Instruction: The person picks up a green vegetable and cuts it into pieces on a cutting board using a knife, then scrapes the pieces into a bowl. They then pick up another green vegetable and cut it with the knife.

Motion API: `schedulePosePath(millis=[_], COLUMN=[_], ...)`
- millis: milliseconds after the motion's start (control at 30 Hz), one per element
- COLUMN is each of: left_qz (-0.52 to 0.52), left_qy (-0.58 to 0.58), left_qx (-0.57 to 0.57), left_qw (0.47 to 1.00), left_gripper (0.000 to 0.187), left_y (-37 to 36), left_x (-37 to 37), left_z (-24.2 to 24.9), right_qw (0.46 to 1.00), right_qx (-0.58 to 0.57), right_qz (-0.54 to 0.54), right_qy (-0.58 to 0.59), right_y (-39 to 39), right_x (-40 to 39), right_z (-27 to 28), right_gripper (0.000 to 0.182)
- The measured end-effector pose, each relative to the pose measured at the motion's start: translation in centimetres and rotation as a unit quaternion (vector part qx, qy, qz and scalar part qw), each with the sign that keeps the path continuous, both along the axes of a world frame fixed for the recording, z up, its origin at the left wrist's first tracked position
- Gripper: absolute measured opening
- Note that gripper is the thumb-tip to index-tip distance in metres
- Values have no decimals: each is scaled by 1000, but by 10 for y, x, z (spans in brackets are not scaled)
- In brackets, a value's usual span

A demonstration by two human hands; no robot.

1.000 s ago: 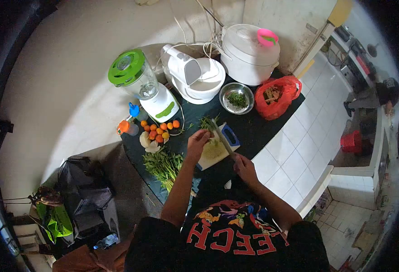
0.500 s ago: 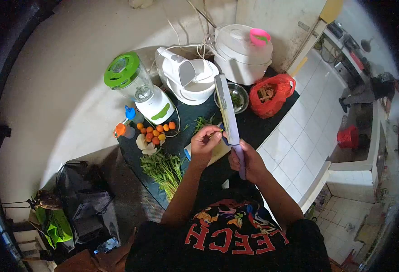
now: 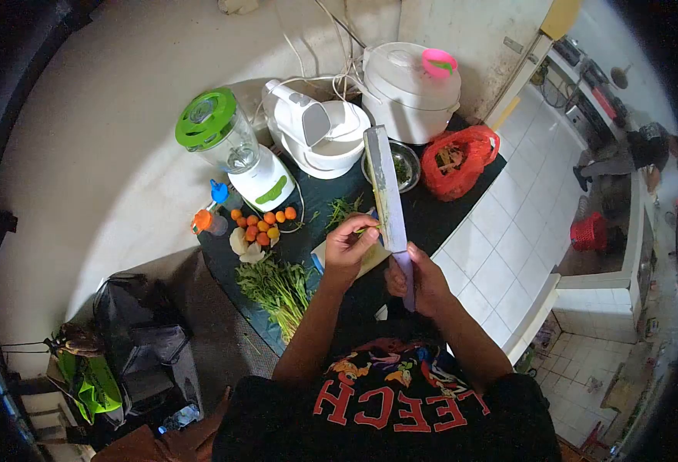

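My right hand (image 3: 422, 283) is wrapped round the pale purple handle of a large knife (image 3: 390, 202). Its broad blade points up and away from me, with wet plant bits along one side. My left hand (image 3: 352, 245) pinches a small green piece, perhaps a stem, against the blade's left side. Below both hands lies a white cutting board (image 3: 371, 260) with a blue edge, partly hidden by them. Cut greens (image 3: 344, 212) lie just beyond my left hand. To the left of my forearm rests a bunch of leafy green stalks (image 3: 279, 292).
Orange fruits (image 3: 262, 229) and pale garlic-like bulbs lie at left near a blender (image 3: 258, 173). Behind are a white stand mixer (image 3: 316, 131), a large white pot (image 3: 412, 88), a metal bowl (image 3: 406, 165) and a red plastic bag (image 3: 460, 163). Another person (image 3: 633, 154) is at far right.
The knife's handle and my right hand have shifted slightly toward me. My left fingers have moved slightly down along the blade, still pinching the green piece.
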State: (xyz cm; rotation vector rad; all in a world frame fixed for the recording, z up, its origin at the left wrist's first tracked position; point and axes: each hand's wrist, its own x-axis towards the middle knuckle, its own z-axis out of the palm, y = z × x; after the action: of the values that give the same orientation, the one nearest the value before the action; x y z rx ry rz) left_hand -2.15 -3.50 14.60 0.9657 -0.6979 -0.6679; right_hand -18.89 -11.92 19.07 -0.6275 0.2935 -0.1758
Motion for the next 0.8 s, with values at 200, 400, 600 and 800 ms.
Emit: schedulePosePath(millis=[200, 400, 600, 800], left_qz=[-31, -19, -31, -20], left_qy=[87, 78, 70, 28], left_qx=[-16, -14, -3, 3], left_qw=[996, 997, 997, 999], left_gripper=[16, 17, 17, 15], left_y=[2, 0, 2, 6], left_x=[-8, -10, -7, -5], left_z=[1, -1, 1, 3], right_qw=[999, 1000, 1000, 1000], right_qx=[13, 3, 3, 7], right_qz=[-29, 4, 2, 2], right_qy=[34, 8, 1, -14], right_y=[5, 2, 3, 6], right_x=[0, -5, -5, -6], right_z=[9, 1, 5, 9], right_gripper=[48, 45, 41, 47])
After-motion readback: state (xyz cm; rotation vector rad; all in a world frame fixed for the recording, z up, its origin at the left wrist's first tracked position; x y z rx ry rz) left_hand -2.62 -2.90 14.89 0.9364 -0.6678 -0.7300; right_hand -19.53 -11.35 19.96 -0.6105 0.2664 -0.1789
